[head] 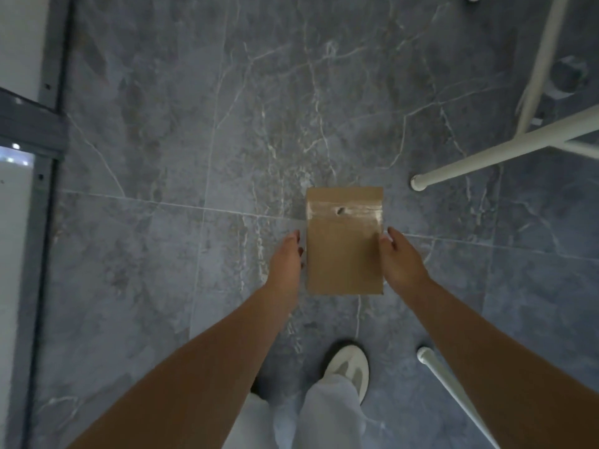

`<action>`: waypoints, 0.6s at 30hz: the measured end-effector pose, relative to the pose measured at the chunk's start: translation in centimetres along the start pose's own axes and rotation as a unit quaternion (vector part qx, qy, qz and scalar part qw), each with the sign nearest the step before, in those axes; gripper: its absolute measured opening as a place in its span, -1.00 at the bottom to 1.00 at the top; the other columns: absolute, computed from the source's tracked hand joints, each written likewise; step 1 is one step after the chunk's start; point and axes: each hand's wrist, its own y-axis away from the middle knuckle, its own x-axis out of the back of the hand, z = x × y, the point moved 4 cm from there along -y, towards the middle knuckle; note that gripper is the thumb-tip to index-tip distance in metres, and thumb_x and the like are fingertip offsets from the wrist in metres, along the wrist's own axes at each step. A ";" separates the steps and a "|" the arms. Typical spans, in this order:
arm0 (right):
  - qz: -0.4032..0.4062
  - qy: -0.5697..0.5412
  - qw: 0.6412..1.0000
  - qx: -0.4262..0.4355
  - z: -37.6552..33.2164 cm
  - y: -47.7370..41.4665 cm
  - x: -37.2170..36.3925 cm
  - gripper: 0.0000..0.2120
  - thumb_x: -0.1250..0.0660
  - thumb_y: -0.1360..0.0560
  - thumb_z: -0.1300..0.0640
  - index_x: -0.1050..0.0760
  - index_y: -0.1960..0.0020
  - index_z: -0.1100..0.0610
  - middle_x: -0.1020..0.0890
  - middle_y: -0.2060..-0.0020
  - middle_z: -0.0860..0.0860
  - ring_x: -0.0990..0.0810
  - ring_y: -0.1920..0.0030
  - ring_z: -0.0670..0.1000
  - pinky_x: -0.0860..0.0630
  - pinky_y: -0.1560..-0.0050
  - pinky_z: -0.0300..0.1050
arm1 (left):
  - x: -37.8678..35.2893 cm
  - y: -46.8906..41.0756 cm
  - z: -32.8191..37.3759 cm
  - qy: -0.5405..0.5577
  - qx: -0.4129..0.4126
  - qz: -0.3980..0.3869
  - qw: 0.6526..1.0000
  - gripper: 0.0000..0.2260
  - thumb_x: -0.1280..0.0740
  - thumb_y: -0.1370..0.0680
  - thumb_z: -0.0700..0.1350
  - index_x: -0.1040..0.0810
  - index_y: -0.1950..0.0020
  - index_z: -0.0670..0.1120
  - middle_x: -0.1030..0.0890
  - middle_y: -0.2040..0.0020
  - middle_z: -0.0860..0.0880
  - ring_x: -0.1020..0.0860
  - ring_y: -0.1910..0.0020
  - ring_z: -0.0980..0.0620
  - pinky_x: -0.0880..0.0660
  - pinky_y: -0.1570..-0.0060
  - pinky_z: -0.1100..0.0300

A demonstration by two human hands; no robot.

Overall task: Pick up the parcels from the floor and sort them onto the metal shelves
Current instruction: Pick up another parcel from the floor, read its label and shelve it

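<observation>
A flat brown cardboard parcel (344,251), with clear tape and a small hole near its far end, is in the middle of the view over the grey marble floor (194,140). My left hand (287,259) presses against its left long side. On the right long side is my right hand (402,262), thumb over the edge. The parcel is held between the two hands. I cannot tell whether it rests on the floor or is lifted off it.
A grey metal shelf frame (32,131) runs along the left edge. White table legs (486,157) slant in at the right, and one more leg (453,393) is close to my right arm. My white shoe (350,367) stands just below the parcel.
</observation>
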 end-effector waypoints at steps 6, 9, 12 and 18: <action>-0.007 -0.110 0.994 -0.018 -3.3 0.5 -0.8 -0.56 -0.02 -0.69 -0.06 -0.34 -0.49 0.06 -0.43 -0.44 0.08 -0.39 -0.42 0.13 -0.28 -0.40 0.02 | -0.8 1.4 -0.3 0.098 0.050 -0.050 0.993 -0.66 -0.12 -0.70 0.05 -0.50 -0.39 -0.04 -0.58 -0.33 -0.05 -0.57 -0.21 0.00 -0.49 -0.23 0.08; -0.024 -0.070 0.997 0.029 -6.4 3.0 -0.7 -0.56 -0.02 -0.69 -0.08 -0.33 -0.50 0.02 -0.42 -0.46 0.06 -0.38 -0.43 0.12 -0.28 -0.46 0.07 | 1.2 4.2 0.3 0.158 0.054 -0.048 0.985 -0.59 -0.12 -0.71 0.01 -0.34 -0.54 -0.08 -0.48 -0.44 -0.08 -0.46 -0.40 -0.06 -0.41 -0.37 0.03; -0.053 -0.035 0.997 0.033 -9.5 6.8 -0.6 -0.53 0.00 -0.68 -0.10 -0.29 -0.54 0.00 -0.38 -0.49 0.06 -0.34 -0.48 0.13 -0.23 -0.50 0.10 | 4.6 7.9 2.1 0.185 0.035 -0.037 0.981 -0.59 -0.13 -0.71 -0.02 -0.32 -0.54 -0.10 -0.47 -0.45 -0.08 -0.45 -0.41 -0.07 -0.39 -0.37 0.03; -0.094 0.005 0.992 0.086 -17.5 16.6 0.7 -0.58 0.03 -0.70 -0.05 -0.34 -0.49 0.00 -0.46 -0.42 0.08 -0.42 -0.40 0.13 -0.31 -0.40 0.03 | 11.3 16.5 7.8 0.164 -0.036 0.018 0.986 -0.65 -0.14 -0.70 -0.01 -0.42 -0.46 -0.07 -0.51 -0.37 -0.03 -0.49 -0.30 -0.04 -0.40 -0.34 -0.02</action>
